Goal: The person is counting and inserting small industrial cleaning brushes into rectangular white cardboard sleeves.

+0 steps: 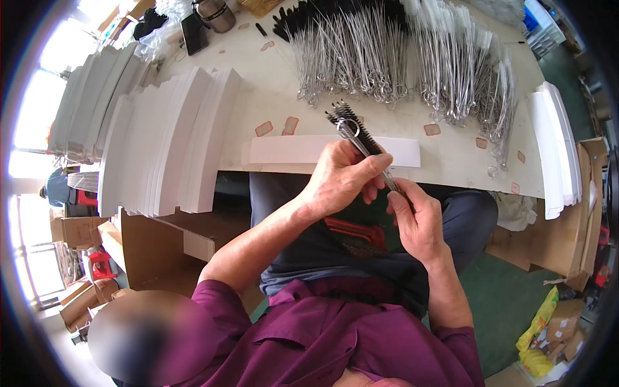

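Note:
A small bundle of black-bristled wire brushes (360,132) is held up at a slant above the table's near edge. A wire ring shows at its upper end among the bristles. My left hand (338,175) is wrapped round the middle of the bundle, thumb across it. Fingers of my right hand (419,216) close on the bundle's lower end. Behind my left hand a long flat white carton (277,150) lies along the near edge of the table (258,103), partly hidden.
Black-bristled brushes with wire handles (351,48) lie heaped at the far side, beside a heap of pale-bristled ones (451,58). Stacks of white cartons (164,142) stand left, with another stack (554,148) right. A phone (194,35) and a metal cup (216,15) are far left.

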Demonstrator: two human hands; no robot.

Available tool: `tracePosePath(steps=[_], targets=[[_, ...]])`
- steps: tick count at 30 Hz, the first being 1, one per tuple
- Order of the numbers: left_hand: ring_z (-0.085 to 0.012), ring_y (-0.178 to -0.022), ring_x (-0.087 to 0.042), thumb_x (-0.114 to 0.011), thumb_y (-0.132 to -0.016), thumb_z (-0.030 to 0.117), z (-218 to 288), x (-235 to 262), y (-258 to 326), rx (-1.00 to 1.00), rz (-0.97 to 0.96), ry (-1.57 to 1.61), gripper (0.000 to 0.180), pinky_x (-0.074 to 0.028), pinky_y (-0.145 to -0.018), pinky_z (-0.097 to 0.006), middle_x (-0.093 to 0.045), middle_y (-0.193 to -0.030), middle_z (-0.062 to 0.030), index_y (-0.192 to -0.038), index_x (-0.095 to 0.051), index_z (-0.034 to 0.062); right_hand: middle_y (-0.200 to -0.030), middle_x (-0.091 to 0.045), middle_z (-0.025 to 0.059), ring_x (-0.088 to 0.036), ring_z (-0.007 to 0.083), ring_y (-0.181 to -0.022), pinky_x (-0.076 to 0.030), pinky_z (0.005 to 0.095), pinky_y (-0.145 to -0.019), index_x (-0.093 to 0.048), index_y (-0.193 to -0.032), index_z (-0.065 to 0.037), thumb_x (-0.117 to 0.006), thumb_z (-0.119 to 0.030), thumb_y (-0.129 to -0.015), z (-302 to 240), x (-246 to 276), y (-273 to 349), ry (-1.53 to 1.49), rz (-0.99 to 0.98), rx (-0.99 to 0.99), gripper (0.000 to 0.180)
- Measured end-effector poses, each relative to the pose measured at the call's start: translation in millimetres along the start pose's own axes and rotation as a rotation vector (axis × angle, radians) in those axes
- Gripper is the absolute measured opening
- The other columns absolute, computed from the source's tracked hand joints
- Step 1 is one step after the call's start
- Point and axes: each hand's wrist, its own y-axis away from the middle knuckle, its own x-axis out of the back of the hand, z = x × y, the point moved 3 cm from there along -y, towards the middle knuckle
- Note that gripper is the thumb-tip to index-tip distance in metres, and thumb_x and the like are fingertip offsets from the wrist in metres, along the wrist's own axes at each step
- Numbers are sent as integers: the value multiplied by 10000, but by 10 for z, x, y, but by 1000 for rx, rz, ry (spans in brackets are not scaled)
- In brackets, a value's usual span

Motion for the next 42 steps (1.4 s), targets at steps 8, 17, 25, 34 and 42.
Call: tracePosePath(steps=[8,17,25,34,42], targets=[[-288,-874,-730,-848,-807,189,168,224,95,-662,279,-1080,412,-585,-758,-386,-728,-999,-149,-1134,-670,12,-685,-595,52,-539,108,-582,-447,263,-556,-693,-1184,2,-593,-105,-1051,25,162,16,119,96,24,198],[-439,-1304,-484,-761,-868,381,70,607,43,-489,295,-1553,609,-359,-1145,-525,-548,-1346,-293,-1214,-599,-93,-701,-574,6,-521,70,-612,-426,233,-560,-701,-1194,20,-588,-156,-1068,109,143,49,19,111,-38,245],[-436,-1241,-527,-761,-876,368,-64,584,164,-631,231,-1523,630,-411,-1099,-522,-567,-1301,-270,-1292,-563,-61,-706,-561,-9,-505,54,-631,-401,219,-562,-702,-1201,29,-578,-194,-1080,174,128,44,-6,98,-59,282],[-437,-1280,-509,-813,-814,334,-94,535,172,-685,103,-1532,716,-419,-1100,-514,-545,-1349,-247,-1356,-521,-32,-703,-553,-19,-490,41,-627,-385,208,-549,-703,-1203,23,-577,-188,-1081,250,138,58,-25,108,-53,274],[-428,-1343,-494,-846,-787,279,-164,631,178,-601,105,-1579,726,-438,-1102,-516,-545,-1401,-226,-1357,-517,-28,-706,-590,2,-540,64,-620,-437,227,-561,-710,-1171,16,-596,-119,-1060,195,241,69,-60,151,-95,209]])
